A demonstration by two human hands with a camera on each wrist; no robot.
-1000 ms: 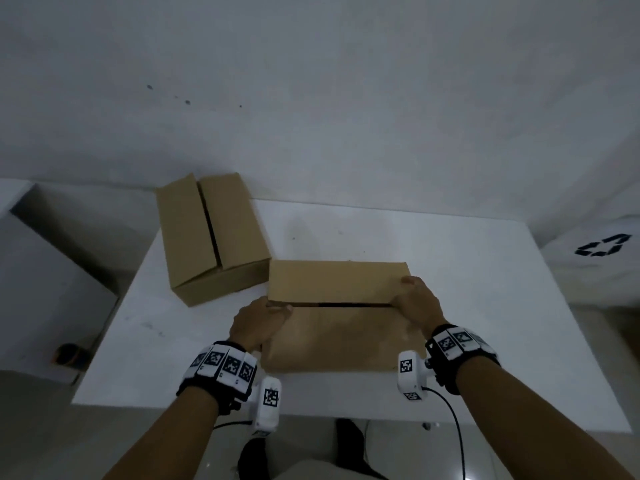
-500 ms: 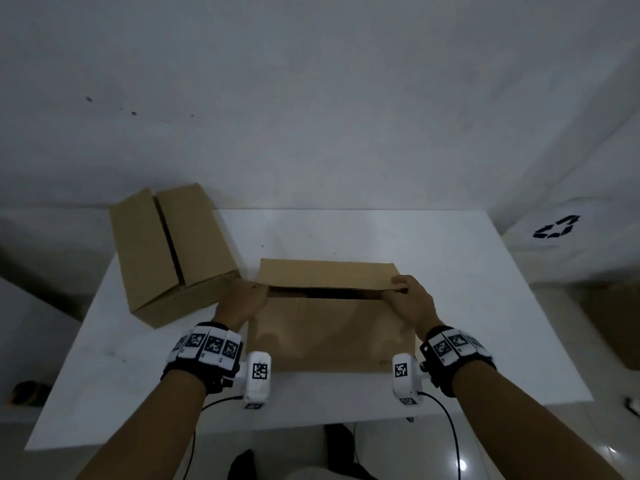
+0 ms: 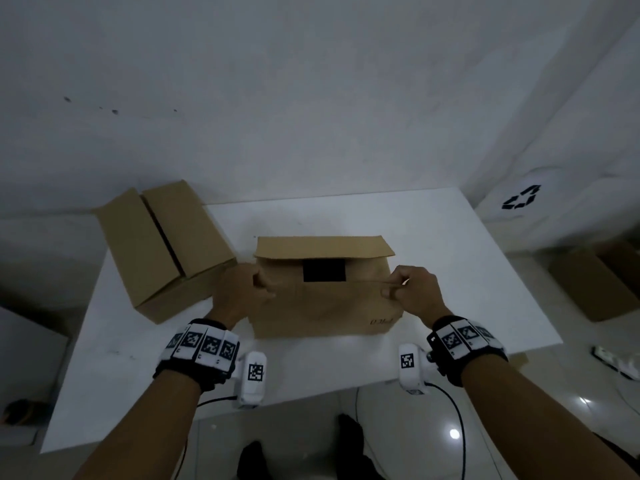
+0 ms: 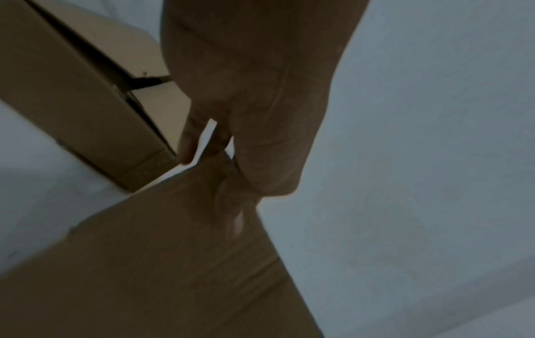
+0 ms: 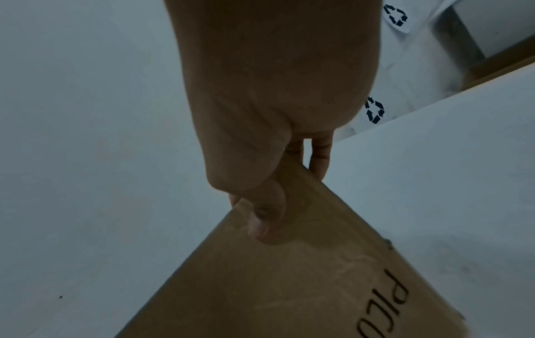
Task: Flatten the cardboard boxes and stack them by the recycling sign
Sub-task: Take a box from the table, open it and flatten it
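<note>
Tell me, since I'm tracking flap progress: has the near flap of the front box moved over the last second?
Yes. The near flap, pinched by the left hand and right hand, has swung up and toward the person, off the white table-level lid.

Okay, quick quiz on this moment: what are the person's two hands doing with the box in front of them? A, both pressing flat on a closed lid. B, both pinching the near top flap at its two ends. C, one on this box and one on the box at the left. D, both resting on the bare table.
B: the left hand and right hand each pinch an end of the near flap of the open box.
</note>
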